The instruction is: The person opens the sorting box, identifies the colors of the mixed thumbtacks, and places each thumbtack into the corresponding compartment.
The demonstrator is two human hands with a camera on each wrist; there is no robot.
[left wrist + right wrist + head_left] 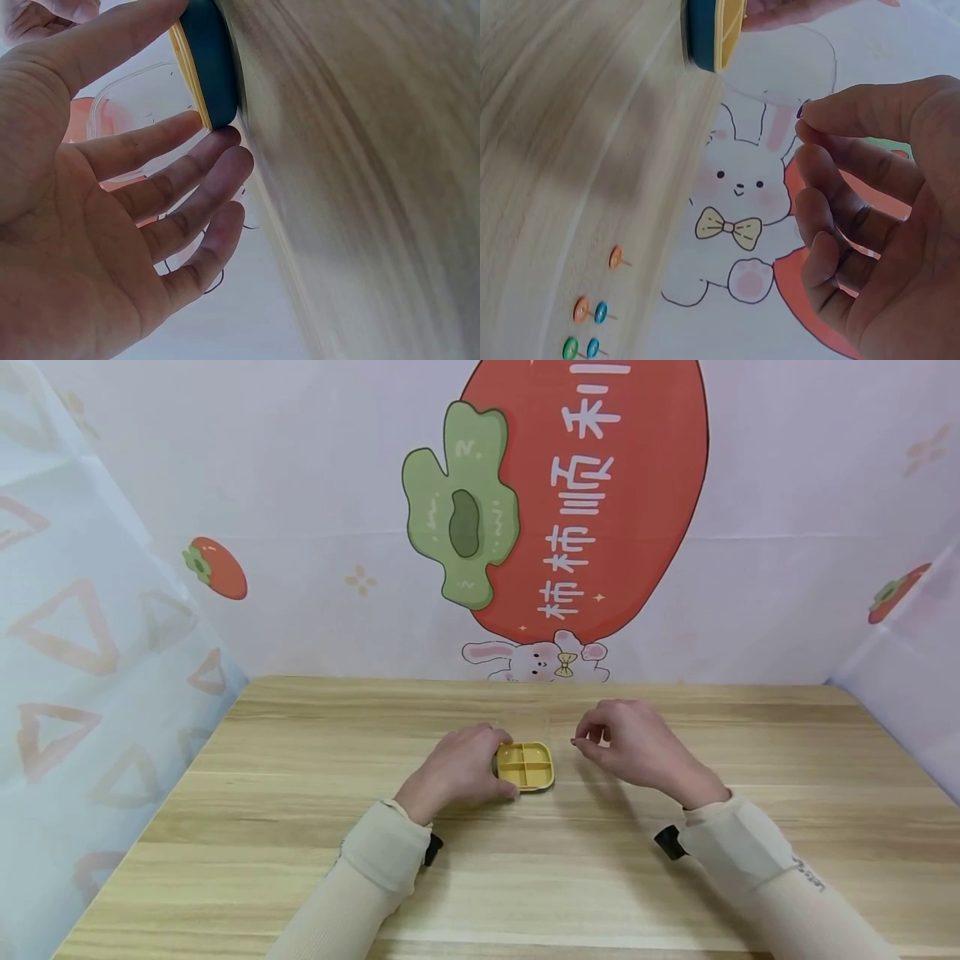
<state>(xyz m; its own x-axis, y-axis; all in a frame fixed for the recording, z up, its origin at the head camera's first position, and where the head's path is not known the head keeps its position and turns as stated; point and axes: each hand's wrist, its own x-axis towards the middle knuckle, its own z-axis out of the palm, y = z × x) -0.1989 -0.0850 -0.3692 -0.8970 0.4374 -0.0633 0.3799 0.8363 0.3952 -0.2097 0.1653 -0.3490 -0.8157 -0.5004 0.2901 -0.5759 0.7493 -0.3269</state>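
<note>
A small pill box (525, 765) with a yellow four-part tray and a dark teal base (210, 64) rests on the wooden table. Its clear lid (523, 722) is raised at the back, and I see nothing lying in the compartments. My left hand (461, 768) steadies the box from the left, thumb and index finger pinching opposite edges. To the right of it, my right hand (637, 747) hovers above the table. Between its thumb and index fingertips it pinches a tiny purple thumbtack (802, 111), mostly covered by the fingers.
Several disc-headed thumbtacks lie on the table in the right wrist view: a lone orange one (616, 257), with another orange, two blue and a green one (570, 348) below. A printed cloth backdrop (322, 593) stands behind the table's far edge.
</note>
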